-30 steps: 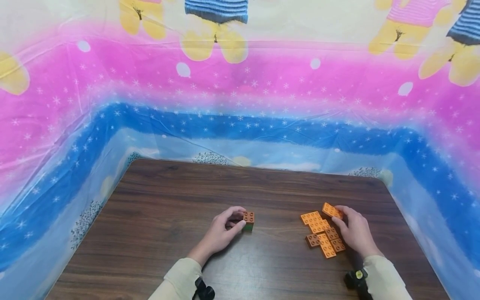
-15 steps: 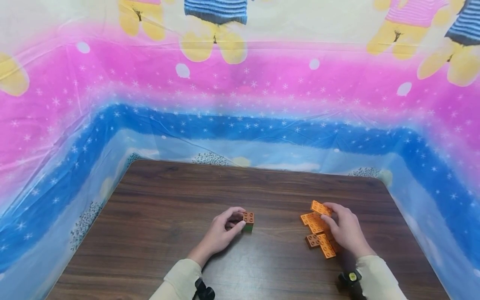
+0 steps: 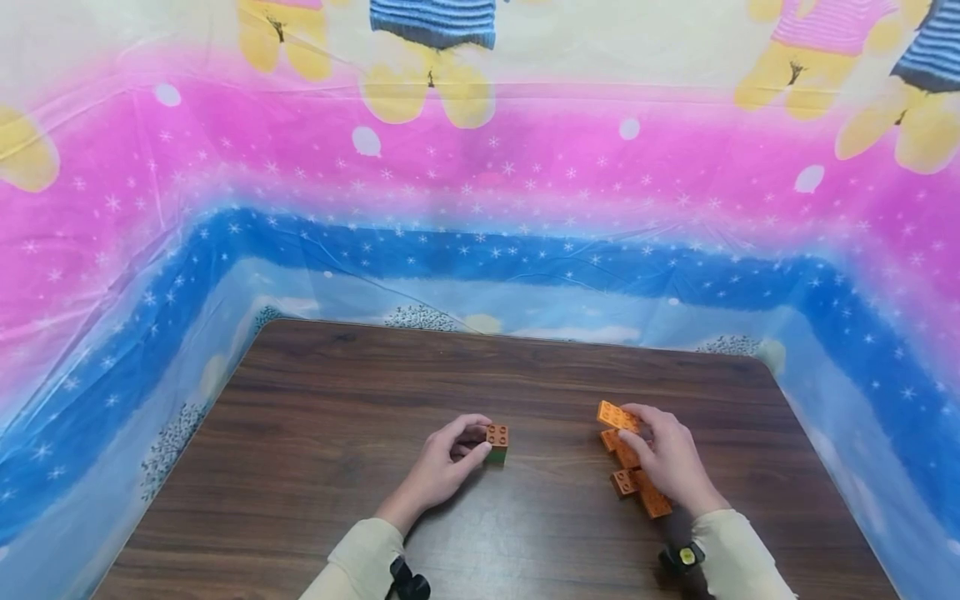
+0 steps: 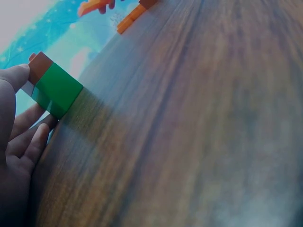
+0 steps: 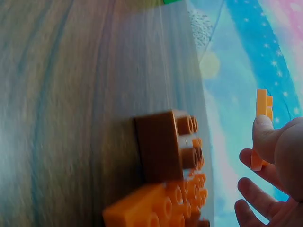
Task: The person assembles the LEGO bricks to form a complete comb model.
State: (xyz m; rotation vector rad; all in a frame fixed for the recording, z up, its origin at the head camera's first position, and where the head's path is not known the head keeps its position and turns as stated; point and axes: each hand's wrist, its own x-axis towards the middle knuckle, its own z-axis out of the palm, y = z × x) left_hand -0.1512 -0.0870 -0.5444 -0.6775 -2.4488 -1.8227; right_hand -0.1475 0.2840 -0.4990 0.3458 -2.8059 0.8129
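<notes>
My left hand [image 3: 435, 471] pinches a small stack on the table: a brown toy building brick [image 3: 497, 433] with studs on top of a green brick [image 4: 59, 90]. The green brick's lower edge touches the tabletop. To the right, my right hand [image 3: 673, 457] holds a flat orange studded brick [image 3: 613, 414] between thumb and fingers, raised off the table. Beneath that hand lie several loose bricks, among them a brown brick [image 3: 622, 482] and an orange brick [image 3: 656, 503]. The hand hides part of this pile in the head view.
A dark wood-grain table [image 3: 360, 375] with rounded corners bears everything. Behind and beside it hangs a pink and blue patterned cloth [image 3: 480, 250]. A black wrist camera [image 3: 684, 557] is strapped on the right wrist, another [image 3: 408, 577] on the left.
My right hand has carried the orange brick leftward, from the pile's right side to above its far left part. My left hand and the brown-and-green stack stay in place.
</notes>
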